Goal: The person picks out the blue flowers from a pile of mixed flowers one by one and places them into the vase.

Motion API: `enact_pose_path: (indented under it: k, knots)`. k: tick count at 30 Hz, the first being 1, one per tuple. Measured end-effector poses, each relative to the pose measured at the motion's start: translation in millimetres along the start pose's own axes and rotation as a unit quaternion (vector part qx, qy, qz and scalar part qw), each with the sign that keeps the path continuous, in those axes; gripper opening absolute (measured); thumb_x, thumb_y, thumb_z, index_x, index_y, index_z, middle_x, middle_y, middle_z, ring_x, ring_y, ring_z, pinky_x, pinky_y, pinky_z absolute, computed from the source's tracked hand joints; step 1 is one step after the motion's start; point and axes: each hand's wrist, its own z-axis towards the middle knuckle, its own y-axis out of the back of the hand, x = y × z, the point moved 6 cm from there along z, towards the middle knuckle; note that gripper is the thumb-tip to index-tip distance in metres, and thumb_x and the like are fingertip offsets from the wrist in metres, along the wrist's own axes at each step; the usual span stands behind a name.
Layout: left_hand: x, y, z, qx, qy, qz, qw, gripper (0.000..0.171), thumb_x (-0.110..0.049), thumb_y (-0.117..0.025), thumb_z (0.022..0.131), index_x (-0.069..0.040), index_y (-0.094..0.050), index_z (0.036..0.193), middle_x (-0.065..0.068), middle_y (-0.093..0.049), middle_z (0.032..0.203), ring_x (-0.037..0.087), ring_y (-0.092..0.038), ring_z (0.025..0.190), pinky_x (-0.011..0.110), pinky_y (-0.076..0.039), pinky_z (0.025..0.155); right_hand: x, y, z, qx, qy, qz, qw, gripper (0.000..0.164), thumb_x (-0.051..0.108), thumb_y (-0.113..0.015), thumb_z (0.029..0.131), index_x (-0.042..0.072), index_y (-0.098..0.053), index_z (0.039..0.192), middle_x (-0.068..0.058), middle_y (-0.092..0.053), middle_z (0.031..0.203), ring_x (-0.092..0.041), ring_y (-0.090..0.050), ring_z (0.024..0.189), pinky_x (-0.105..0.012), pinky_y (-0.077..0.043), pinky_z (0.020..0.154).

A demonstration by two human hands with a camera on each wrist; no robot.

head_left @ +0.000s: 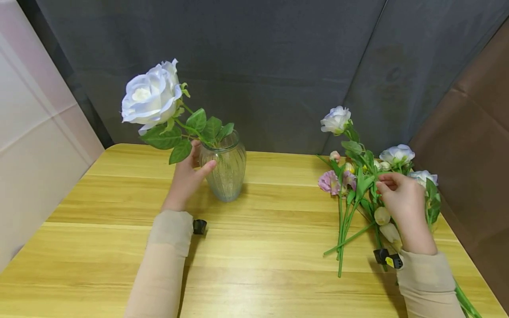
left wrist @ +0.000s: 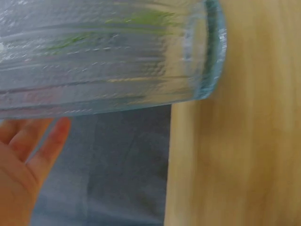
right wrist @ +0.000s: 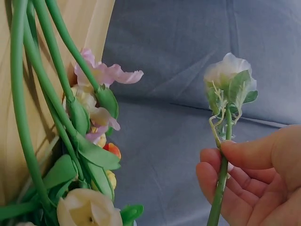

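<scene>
A ribbed clear glass vase (head_left: 226,170) stands on the table, holding a large pale blue-white rose (head_left: 149,97) that leans out to the left. My left hand (head_left: 187,176) grips the vase's left side, thumb in front and fingers behind. In the left wrist view, the fingers (left wrist: 51,143) lie against the vase wall. On the right, my right hand (head_left: 403,201) pinches the green stem (right wrist: 221,183) of a smaller white rose (right wrist: 230,80) between thumb and fingers. This rose's head is raised above a pile of flowers beside the hand.
The pile at the table's right side has pink flowers (head_left: 329,182), cream tulips (head_left: 389,232) and more bluish-white roses (head_left: 397,154). Several green stems (head_left: 341,238) stretch toward the front. A dark grey cloth (head_left: 254,66) hangs behind the wooden table (head_left: 278,265).
</scene>
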Motion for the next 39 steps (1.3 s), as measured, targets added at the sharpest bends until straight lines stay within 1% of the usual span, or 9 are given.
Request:
enact_pose_path:
  k: [6,12,16,22,25,28,32,34,39]
  knots:
    - [-0.9,4.3,-3.0,0.064,0.064,0.051,0.9946,0.086,-0.060,-0.058,0.087,-0.027,-0.015,0.154,0.008,-0.023,0.155,0.038,-0.038,0.131,0.053,-0.033,0.104,5,-3,-1,-0.010,0.006,0.004,1.000,0.021,0.006,-0.061,0.094,-0.007,-0.066,0.109,-0.021,-0.066,0.091,-0.025,-0.063,0.073,-0.013,-0.046,0.054]
    - [-5.1,10.1,-5.5,0.093,0.101,0.098,0.9857,0.094,-0.073,-0.054,0.081,-0.031,-0.010,0.153,0.017,-0.033,0.150,0.038,-0.043,0.127,0.055,-0.037,0.099,12,-3,-4,-0.035,0.016,0.003,0.999,0.018,0.005,-0.063,0.092,-0.005,-0.068,0.107,-0.019,-0.067,0.091,-0.027,-0.063,0.077,-0.010,-0.042,0.054]
    - [-12.7,12.9,-4.3,0.088,0.064,0.108,0.9881,0.089,-0.069,-0.057,0.082,-0.033,-0.018,0.154,0.016,-0.038,0.147,0.037,-0.046,0.123,0.054,-0.042,0.093,16,-4,-5,-0.041,0.019,0.010,0.999,0.018,0.006,-0.063,0.093,-0.003,-0.069,0.107,-0.019,-0.067,0.091,-0.026,-0.063,0.078,-0.009,-0.042,0.055]
    - [-28.7,17.2,-2.4,0.073,-0.015,0.070,0.9947,0.068,-0.049,-0.068,0.086,-0.017,-0.044,0.142,0.011,-0.051,0.132,0.032,-0.052,0.113,0.047,-0.045,0.090,21,-4,-8,-0.052,0.032,0.027,0.998,0.018,0.007,-0.063,0.093,-0.003,-0.068,0.107,-0.018,-0.068,0.090,-0.015,-0.060,0.073,-0.010,-0.043,0.055]
    - [-34.9,20.5,-4.7,0.079,-0.018,0.069,0.9943,0.066,-0.047,-0.070,0.085,-0.016,-0.047,0.139,0.011,-0.053,0.131,0.030,-0.053,0.113,0.046,-0.046,0.088,25,-3,-9,-0.064,0.044,0.028,0.997,0.017,0.006,-0.064,0.092,-0.003,-0.069,0.106,-0.018,-0.068,0.089,-0.007,-0.056,0.071,-0.010,-0.041,0.054]
    - [-38.9,24.3,-9.3,0.085,0.006,0.082,0.9930,0.071,-0.052,-0.070,0.082,-0.018,-0.045,0.140,0.012,-0.054,0.130,0.031,-0.055,0.111,0.046,-0.047,0.086,28,-2,-9,-0.070,0.050,0.027,0.996,0.017,0.006,-0.064,0.091,-0.003,-0.069,0.105,-0.018,-0.068,0.088,-0.008,-0.057,0.071,-0.011,-0.040,0.053]
    - [-41.7,29.0,-17.8,0.108,0.055,0.134,0.9836,0.071,-0.062,-0.066,0.080,-0.013,-0.054,0.131,0.013,-0.062,0.116,0.031,-0.061,0.095,0.045,-0.047,0.081,32,-2,-11,-0.076,0.054,0.026,0.995,0.017,0.005,-0.064,0.091,-0.003,-0.069,0.106,-0.018,-0.069,0.088,-0.021,-0.062,0.074,-0.010,-0.039,0.052]
    - [-43.2,30.0,-22.0,0.131,0.071,0.177,0.9730,0.067,-0.066,-0.061,0.081,-0.010,-0.063,0.118,0.011,-0.066,0.102,0.028,-0.060,0.087,0.042,-0.045,0.078,34,-2,-12,-0.080,0.057,0.028,0.995,0.017,0.004,-0.064,0.091,-0.003,-0.069,0.106,-0.018,-0.069,0.088,-0.025,-0.063,0.075,-0.009,-0.039,0.053]
    - [-49.7,25.4,-30.2,0.202,0.079,0.217,0.9517,0.053,-0.061,-0.058,0.086,-0.010,-0.072,0.090,0.004,-0.066,0.084,0.021,-0.058,0.079,0.038,-0.044,0.074,40,-2,-16,-0.097,0.072,0.039,0.992,0.016,0.002,-0.066,0.089,-0.002,-0.070,0.104,-0.016,-0.069,0.090,-0.016,-0.062,0.074,-0.007,-0.039,0.056]
